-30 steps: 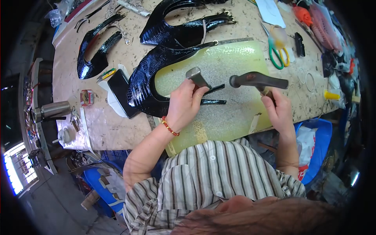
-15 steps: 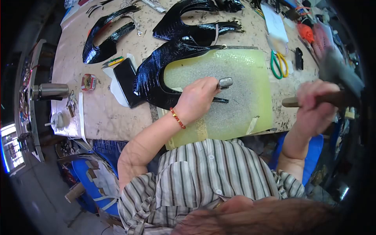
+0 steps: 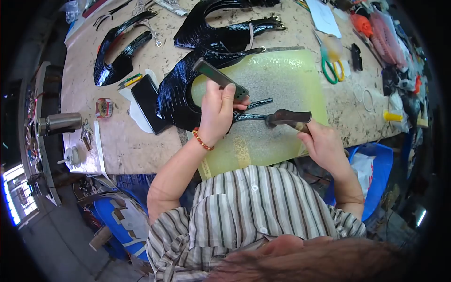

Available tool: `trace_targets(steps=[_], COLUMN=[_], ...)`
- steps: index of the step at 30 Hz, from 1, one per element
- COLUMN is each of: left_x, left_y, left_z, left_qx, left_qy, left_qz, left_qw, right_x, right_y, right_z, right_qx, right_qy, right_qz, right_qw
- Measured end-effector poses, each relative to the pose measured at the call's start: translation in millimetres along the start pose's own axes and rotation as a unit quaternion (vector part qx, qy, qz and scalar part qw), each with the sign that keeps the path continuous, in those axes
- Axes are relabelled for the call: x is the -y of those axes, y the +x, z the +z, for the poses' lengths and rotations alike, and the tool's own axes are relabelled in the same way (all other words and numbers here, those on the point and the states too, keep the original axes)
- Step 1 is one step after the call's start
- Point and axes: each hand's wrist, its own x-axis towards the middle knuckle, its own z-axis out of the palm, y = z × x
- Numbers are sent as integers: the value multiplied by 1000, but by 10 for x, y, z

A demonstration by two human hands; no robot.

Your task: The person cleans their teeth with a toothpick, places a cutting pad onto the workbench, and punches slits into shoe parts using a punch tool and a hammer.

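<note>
My left hand [image 3: 217,107] is closed round a dark metal punch [image 3: 218,75], a bar tilted up to the left, with small holes near its lower end. Its fingers are also at the narrow straps of a glossy black, scale-patterned leather bag piece [image 3: 177,89]. Two strap ends stick out to the right of that hand. In my right hand [image 3: 324,146] is a hammer [image 3: 291,117], gripped by its wooden handle. Its head is low over the yellowish mat [image 3: 263,145], against the lower strap [image 3: 251,116]; whether it presses is unclear.
More black leather pieces [image 3: 124,66] lie at the back. A phone [image 3: 148,103], yellow-handled snips [image 3: 130,81] and a steel flask [image 3: 61,124] are on the left. Green-and-yellow scissors [image 3: 332,70] lie right of the mat. Blue bins [image 3: 376,164] stand below the table edge.
The hammer has come down from the raised right side onto the mat beside the straps. My left hand has shifted left, and the punch has gone from upright to tilted.
</note>
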Motion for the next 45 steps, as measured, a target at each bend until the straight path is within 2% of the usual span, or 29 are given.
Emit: trace_targets(steps=[1, 2, 5, 9, 21, 24, 27, 30, 32, 33, 35, 36, 37, 38, 39, 41, 43, 44, 45], left_x=[16, -38, -256, -170, -163, -142, -191, -132, -128, -131, -156, -182, -202, -198, -179, -178, -179, -139, -94], left_y=[11, 0, -51, -35, -6, -16, -33, -50, -56, -62, -74, -75, -84, -86, -66, -38, -102, -91, -39], left_z=[-21, -60, -28, -59, -76, -65, -25, 1, 10, 9, 16, 21, 19, 17, 8, -11, -11, -44, -70], left_qx=[14, 27, 106, 165, 184, 181, 191, 188, 200, 206, 209, 210, 212, 206, 204, 178, 117, 91, 66], left_qy=[-1, 111, 241, 308, 319, 322, 369, 345, 348, 349, 356, 361, 368, 359, 352, 340, 328, 165, -38], left_qz=[15, 14, 73, 76, 64, 87, 136, 205, 230, 243, 237, 232, 226, 225, 225, 194, 119, 22, -48], left_qw=[1000, 993, 962, 934, 928, 925, 899, 897, 887, 882, 880, 879, 877, 882, 885, 903, 930, 982, 996], right_x=[-4, -10, -21, -52, -63, -44, -85, -77, -67, -157, -114, -188, -107, -27, 54, 16, -95, -175, -264], right_y=[-9, -18, -28, -24, -31, -22, -13, 49, -26, -75, -1, -82, -23, 38, 104, 70, -50, -100, -111], right_z=[22, 39, 51, 72, 71, 62, 100, -129, -380, -465, -661, -594, -563, -535, -511, -667, -571, -505, -391], right_qx=[-5, -10, -6, -8, 4, 4, -8, -26, -136, -200, -266, -276, -206, -137, -77, -114, -127, -136, -178], right_qy=[0, 1, 11, 31, 33, 42, 44, 102, 188, 334, 564, 595, 448, 232, 43, 30, 113, 150, 164], right_qz=[-2, -2, 11, 16, 31, 39, 21, 21, 31, -28, -187, -99, -70, -63, -91, -93, -2, 42, 66], right_qw=[1000, 1000, 1000, 999, 999, 998, 999, 994, 972, 921, 759, 748, 867, 961, 992, 989, 986, 978, 968])
